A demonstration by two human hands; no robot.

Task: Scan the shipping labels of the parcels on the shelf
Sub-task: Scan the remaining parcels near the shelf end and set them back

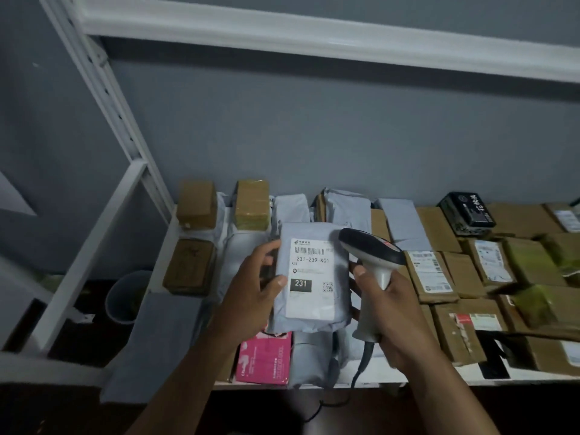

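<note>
My left hand [251, 290] grips a grey poly-mailer parcel [337, 237] by its left edge and holds it above the shelf, label facing me. Its white shipping label [312, 296] reads 231-239-K01 with a barcode on top. My right hand [392, 312] holds the white grip of a corded barcode scanner [370, 249]. The scanner's dark head sits just right of the label's upper corner, pointing left toward it.
The white metal shelf [314, 384] is packed with grey mailers, brown cardboard boxes [430, 274] with labels on the right, a pink box [263, 359] at the front and a black box [467, 213] at the back. A white upright post [103, 98] stands left; a bucket [125, 296] sits below.
</note>
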